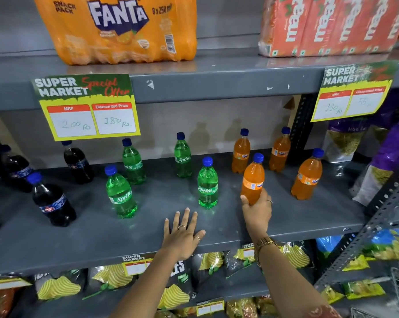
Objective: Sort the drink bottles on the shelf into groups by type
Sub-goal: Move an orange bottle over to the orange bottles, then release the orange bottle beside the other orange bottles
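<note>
A grey shelf [148, 239] is carrying dark cola bottles [53, 200] at left, green bottles [207, 184] in the middle and orange ones [307, 177] at right, all blue-capped. The right hand [257, 210] is gripping the base of an orange bottle [253, 177] among its kind. The left hand [182, 232] is lying flat on the shelf, fingers spread and holding nothing.

An orange Fanta bottle [253, 180] is gripped at the base by the right hand [257, 211], while the left hand [182, 235] is laid flat on the grey shelf [102, 237].
</note>
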Demonstrator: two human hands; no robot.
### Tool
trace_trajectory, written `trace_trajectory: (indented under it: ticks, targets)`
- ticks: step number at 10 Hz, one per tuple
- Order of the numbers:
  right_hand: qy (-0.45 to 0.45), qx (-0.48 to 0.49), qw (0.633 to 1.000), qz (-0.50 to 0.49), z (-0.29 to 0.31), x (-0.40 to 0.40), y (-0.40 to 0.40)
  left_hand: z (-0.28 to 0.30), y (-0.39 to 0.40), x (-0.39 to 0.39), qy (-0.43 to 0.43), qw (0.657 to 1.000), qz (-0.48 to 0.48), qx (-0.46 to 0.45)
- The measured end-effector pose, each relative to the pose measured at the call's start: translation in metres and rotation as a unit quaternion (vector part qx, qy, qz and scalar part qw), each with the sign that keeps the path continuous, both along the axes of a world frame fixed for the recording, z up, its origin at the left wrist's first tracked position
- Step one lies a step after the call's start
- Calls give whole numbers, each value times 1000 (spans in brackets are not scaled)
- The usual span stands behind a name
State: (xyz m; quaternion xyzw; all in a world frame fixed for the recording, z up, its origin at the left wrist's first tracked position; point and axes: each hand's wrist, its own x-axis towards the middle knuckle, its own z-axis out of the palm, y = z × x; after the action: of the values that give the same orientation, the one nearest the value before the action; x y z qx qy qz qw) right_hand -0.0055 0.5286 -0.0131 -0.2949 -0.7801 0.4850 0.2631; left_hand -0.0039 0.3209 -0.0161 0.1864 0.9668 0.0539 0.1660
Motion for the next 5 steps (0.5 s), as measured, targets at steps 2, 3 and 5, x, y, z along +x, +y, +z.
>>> trace_trajectory:
  ticks: [2,3,5]
  targets:
    - [19,-34,999,4,3,6,-4,2,1,0,-2,1000,0,4]
    - [55,-47,997,-18,2,11,-16,1,0,-1,-3,1000,0,12]
    - [29,-17,999,42,-4,14,-37,-4,2,-2,5,999,10,47]
